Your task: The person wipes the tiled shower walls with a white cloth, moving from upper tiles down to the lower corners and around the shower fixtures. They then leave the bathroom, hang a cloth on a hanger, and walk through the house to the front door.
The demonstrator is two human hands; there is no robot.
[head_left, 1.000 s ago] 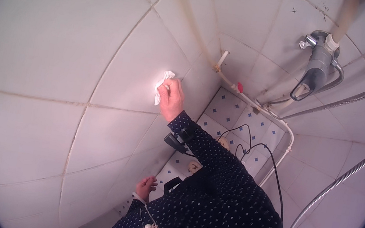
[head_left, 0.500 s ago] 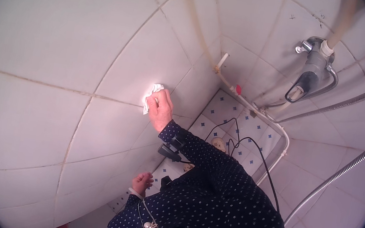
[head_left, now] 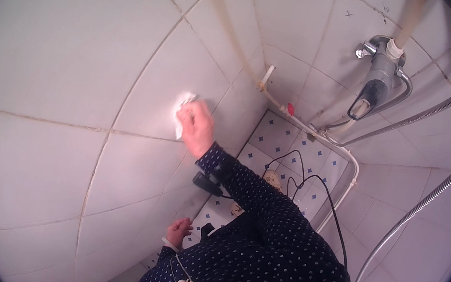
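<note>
Against the left wall (head_left: 63, 58), just above a grout line (head_left: 147, 137), found the white wad (head_left: 179, 129), cloth or paper not determinable, grasped in the bent fingers of the right hand (head_left: 198, 127) and apparently pressed flat. Lower down, near the same wall, noted the left hand (head_left: 179, 232) with fingers partly curled, but could not tell whether released or clenched. Judged wiping of the wall to be in hand, and judged the next move to call for even pressure and a firm pinch on the wad.
</note>
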